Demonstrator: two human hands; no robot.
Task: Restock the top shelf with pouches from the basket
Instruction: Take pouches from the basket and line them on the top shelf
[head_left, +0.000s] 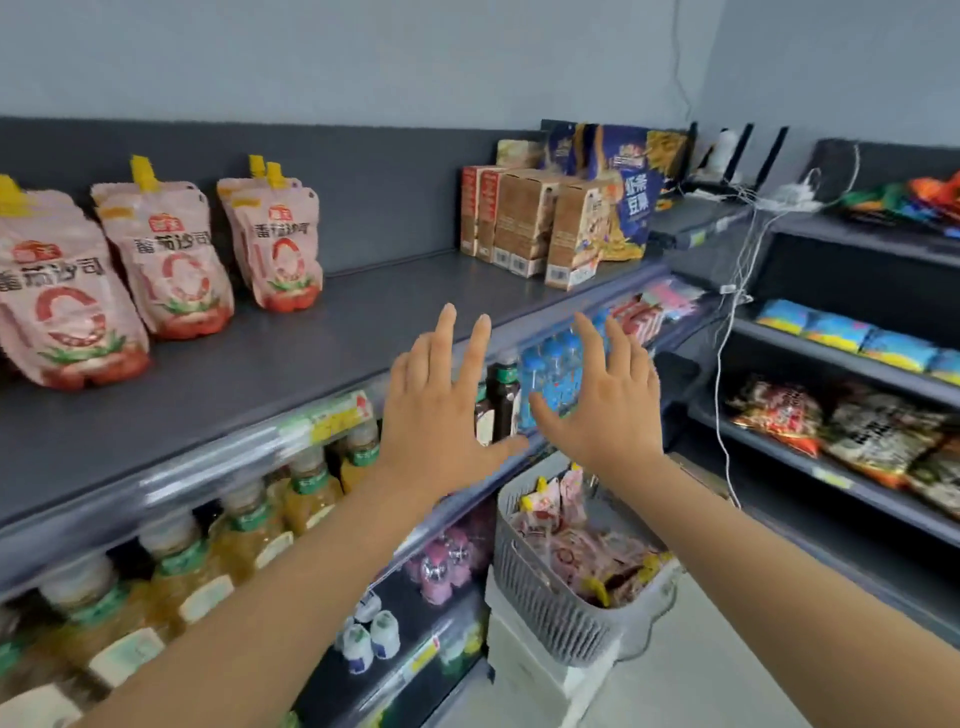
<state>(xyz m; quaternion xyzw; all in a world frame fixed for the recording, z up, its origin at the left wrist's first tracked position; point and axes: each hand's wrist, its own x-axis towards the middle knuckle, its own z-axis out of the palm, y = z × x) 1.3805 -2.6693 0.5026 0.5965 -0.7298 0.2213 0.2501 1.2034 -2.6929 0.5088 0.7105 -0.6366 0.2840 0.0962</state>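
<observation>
Pink tomato-sauce pouches with yellow caps stand in three rows on the left of the grey top shelf (311, 353): a near row (67, 301), a middle row (171, 260) and a far row (280, 244). More such pouches (576, 545) lie in a grey slatted basket (540, 608) on a white box at lower right. My left hand (441, 415) and my right hand (608, 405) are raised side by side in front of the shelf edge, fingers spread and straight, holding nothing.
Brown cartons (524, 223) and a blue snack bag (628, 197) stand at the shelf's right end. Bottles (311, 483) fill the shelf below. A second rack on the right holds snack packs (857, 431), with white cables (727, 364) hanging at its corner.
</observation>
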